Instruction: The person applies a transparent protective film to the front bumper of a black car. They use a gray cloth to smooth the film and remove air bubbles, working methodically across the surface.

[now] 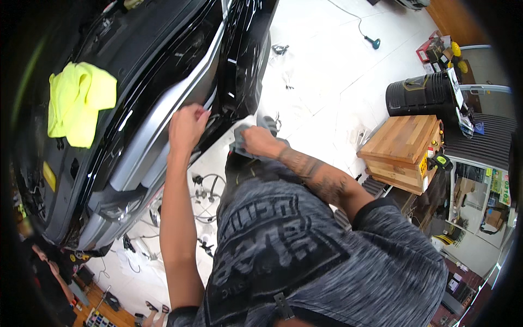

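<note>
My left hand [187, 129] is closed, fingertips pressed together, over the silver trim [158, 115] on the front of a black car. Whatever it pinches, if anything, is too small or hidden to make out. Close to my body, my right hand [262, 141] is closed on a grey cloth [240, 140], just past the car's corner. A bright yellow cloth [81, 101] lies crumpled on the car's black upper surface, left of my left hand. Glossy black bodywork [248, 65] stretches away beyond both hands.
Cables and loose parts [206, 188] lie on the white floor below the car. A wooden box [400, 141] and a black drum [419, 95] stand at the right. Farther off is a corded green tool [373, 42]. Another person's arm [60, 278] shows at lower left.
</note>
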The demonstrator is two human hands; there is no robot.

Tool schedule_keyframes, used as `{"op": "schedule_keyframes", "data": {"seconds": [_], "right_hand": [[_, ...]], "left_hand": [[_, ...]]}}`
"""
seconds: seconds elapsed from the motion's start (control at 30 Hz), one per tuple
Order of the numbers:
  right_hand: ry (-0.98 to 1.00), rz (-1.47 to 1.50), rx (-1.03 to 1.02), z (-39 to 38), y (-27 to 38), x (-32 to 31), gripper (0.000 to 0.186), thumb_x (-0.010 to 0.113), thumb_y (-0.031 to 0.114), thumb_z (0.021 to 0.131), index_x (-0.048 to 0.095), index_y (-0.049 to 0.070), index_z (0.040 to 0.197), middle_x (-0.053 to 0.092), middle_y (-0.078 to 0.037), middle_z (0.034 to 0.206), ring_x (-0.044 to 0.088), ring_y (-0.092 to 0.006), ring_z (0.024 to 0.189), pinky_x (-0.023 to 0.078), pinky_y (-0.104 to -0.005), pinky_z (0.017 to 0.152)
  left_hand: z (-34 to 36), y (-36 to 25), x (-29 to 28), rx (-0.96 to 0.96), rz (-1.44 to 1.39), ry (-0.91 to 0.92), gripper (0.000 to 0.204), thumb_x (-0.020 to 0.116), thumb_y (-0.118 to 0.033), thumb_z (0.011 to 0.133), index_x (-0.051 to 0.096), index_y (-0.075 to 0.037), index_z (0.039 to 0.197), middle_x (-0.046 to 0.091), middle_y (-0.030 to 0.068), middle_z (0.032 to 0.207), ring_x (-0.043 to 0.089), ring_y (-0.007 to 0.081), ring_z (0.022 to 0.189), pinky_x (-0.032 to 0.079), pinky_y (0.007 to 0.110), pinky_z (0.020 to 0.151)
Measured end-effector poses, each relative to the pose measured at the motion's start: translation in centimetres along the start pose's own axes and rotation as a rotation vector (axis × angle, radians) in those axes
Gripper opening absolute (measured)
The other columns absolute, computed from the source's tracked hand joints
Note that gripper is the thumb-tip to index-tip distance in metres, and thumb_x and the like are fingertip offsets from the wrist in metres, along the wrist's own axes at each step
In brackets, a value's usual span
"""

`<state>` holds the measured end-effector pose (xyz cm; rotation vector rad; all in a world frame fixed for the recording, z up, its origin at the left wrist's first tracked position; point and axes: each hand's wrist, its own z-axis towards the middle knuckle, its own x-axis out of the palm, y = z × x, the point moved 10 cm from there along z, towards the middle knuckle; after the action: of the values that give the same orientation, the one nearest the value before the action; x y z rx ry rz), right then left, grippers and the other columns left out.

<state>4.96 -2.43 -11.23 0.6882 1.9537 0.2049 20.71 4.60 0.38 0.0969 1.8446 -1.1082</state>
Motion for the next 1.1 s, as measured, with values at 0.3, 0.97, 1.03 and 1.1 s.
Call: {"op": "schedule_keyframes", "data": {"seconds": [0.3,0.97,1.03,1.1], "right_hand": [[-0.997,-0.335,-0.331,-0.8,3.8,-24.3,0.033,0.060,0.009,0.074,0.065,0.011,0.106,0.059,-0.009,0.096,0.058,-0.0281,0.092,0.052,-0.0395,0.068],[-0.164,1.490,0.010,8.9,-17.2,-10.0,0.024,0.056,0.014,0.087,0.056,0.005,0.110,0.060,-0.006,0.105,0.059,-0.0150,0.095,0.050,-0.0324,0.081],[-0.014,1.465,-0.089,9.3,-14.7,-9.8,0.019,0.056,0.018,0.091,0.057,0.006,0.105,0.062,-0.005,0.102,0.060,-0.0150,0.093,0.049,-0.0300,0.079],[0.454,1.764,-0.319,7.2,-12.9,-9.3,0.031,0.055,0.034,0.096,0.058,0.006,0.110,0.064,-0.010,0.112,0.062,-0.0187,0.099,0.047,-0.0314,0.085]], "left_hand": [[-4.2,-1.7,-3.1,0.033,-0.136,-0.093,0.018,0.068,-0.012,0.085,0.068,0.004,0.094,0.068,0.0147,0.072,0.064,0.0185,0.060,0.049,0.029,0.059],[-4.6,-12.3,6.9,0.149,-0.350,-0.063,0.018,0.065,0.000,0.080,0.062,-0.001,0.098,0.062,0.0124,0.087,0.062,0.0280,0.082,0.047,0.033,0.079],[-3.0,-12.1,8.4,0.120,-0.316,-0.131,0.017,0.065,-0.002,0.080,0.062,-0.001,0.097,0.062,0.0117,0.085,0.061,0.0245,0.081,0.047,0.031,0.076],[-0.6,-10.7,11.3,-0.177,-0.403,-0.101,0.017,0.066,-0.004,0.080,0.062,0.000,0.096,0.062,0.0106,0.084,0.060,0.0204,0.079,0.047,0.030,0.075]]}}
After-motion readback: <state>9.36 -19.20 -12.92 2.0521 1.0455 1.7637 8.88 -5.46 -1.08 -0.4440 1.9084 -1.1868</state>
